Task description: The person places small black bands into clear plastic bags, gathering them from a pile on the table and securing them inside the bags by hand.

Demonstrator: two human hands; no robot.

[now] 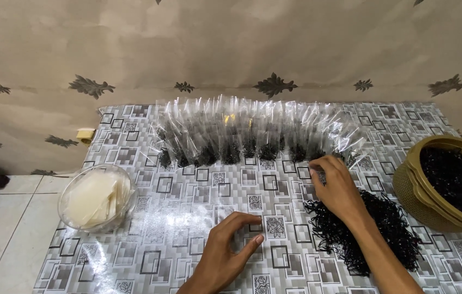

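Black strands: loose pile beneath right hand; fingers together, pinching lightly suits them.
Left hand: flat on desk, fingers apart, holding nothing.

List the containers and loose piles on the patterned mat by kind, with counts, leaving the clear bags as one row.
Clear plastic bowl holding pale sheets: 1
Olive-brown basket holding dark material: 1
Row of clear bags with dark contents: 1 row; single bags overlap too much to count
Loose pile of black strands, under the right hand: 1
Total: 4
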